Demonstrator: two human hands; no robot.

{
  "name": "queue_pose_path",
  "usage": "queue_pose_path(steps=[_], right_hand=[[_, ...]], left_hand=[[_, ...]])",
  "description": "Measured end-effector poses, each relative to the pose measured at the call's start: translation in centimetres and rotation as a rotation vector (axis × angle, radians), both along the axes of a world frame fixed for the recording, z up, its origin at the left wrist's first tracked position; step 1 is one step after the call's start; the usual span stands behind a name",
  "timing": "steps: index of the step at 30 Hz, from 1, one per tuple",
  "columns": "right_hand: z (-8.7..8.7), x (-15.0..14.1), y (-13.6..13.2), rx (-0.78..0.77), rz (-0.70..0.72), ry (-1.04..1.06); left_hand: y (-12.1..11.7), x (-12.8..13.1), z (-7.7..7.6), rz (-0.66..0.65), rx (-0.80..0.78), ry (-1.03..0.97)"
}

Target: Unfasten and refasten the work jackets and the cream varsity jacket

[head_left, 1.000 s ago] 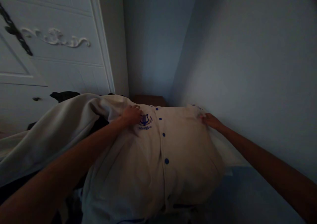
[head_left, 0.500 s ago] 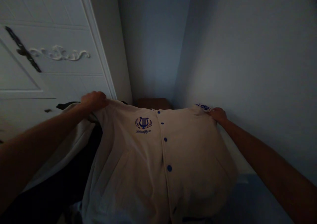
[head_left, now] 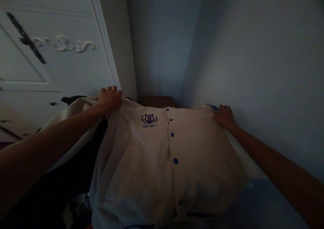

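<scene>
Two-handed, holds the jacket (head_left: 149, 168) spread just beside the wardrobe (head_left: 78, 75), gripping both shoulders with left hand (head_left: 110, 99) nearer the wardrobe and right hand (head_left: 224, 116) farther from it. Probably straightening the front; next likely calls for level grips and even tension.

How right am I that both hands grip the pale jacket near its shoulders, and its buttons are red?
Red is wrong: the head view shows blue buttons. The left hand and right hand do grip the pale jacket near its shoulders.
</scene>
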State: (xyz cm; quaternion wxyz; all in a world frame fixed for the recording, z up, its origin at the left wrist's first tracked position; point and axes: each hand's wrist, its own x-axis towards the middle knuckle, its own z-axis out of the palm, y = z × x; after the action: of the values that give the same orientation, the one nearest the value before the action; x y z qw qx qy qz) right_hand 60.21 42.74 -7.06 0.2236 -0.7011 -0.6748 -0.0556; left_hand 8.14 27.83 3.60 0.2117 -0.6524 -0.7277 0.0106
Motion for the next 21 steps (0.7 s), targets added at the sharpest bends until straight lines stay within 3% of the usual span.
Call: queue_pose_path(steps=[3,6,8,11,13,18,21], right_hand=[[1.1,-4.5,-2.3,0.059,0.274,-0.154],[1.5,-10.1,-4.7,-0.062,0.627,-0.146],[1.3,-13.8,-6.0,-0.136,0.727,-0.112],[0.5,-18.0,-6.6,-0.204,0.693,-0.092],[0.0,-19.9,-6.2,-0.237,0.638,-0.093],[-1.0,-22.3,-3.6,-0.318,0.479,-0.056],[-0.9,-22.9,-2.0,-0.350,0.466,-0.006]], left_hand=[[0.0,4.6,-1.4,-0.259,-0.093,-0.005],[-0.1,9.3,-4.8,-0.416,-0.209,-0.037],[-0.3,11.8,-7.3,-0.502,-0.299,-0.120],[-0.5,13.9,-10.0,-0.577,-0.364,-0.254],[-0.6,14.4,-10.8,-0.583,-0.376,-0.291],[-0.7,14.6,-10.3,-0.575,-0.337,-0.316],[-0.3,15.0,-10.1,-0.559,-0.280,-0.312]])
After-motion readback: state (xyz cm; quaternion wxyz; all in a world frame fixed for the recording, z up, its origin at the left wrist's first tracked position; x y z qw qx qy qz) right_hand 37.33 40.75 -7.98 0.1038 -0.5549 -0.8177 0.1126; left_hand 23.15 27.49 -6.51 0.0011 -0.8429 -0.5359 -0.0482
